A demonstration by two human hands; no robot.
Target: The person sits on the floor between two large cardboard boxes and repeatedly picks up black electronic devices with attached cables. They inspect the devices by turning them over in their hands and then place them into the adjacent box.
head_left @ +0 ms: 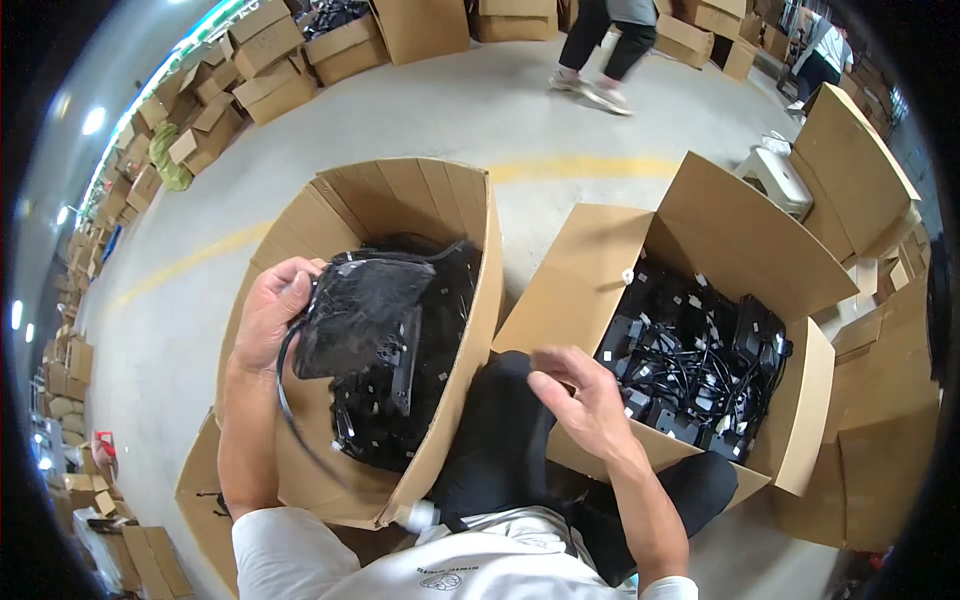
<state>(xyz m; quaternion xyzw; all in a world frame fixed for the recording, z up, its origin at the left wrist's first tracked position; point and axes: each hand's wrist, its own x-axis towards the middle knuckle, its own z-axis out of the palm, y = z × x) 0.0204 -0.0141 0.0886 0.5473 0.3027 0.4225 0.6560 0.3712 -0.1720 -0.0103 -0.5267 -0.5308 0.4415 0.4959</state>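
My left hand (272,312) is closed on the edge of a flat black panel (362,305), which I hold tilted above the left cardboard box (486,290). The panel's surface is glossy and dusty-looking, and a black cable (285,395) hangs from beside my fingers. Below it in the box lie several black devices (385,440). My right hand (582,397) is over my knee, between the two boxes, with its fingers loosely bent, the thumb apart and nothing in it. Nearest to it is the right box (575,270), where black devices with tangled cables (695,370) lie.
Tall flaps (740,215) stand up from the right box. Behind them is a white stool (776,180), with more open cartons (880,440) at the right. A person (607,45) walks past ahead, another (825,50) stands far right. Stacked boxes (268,50) line the far left.
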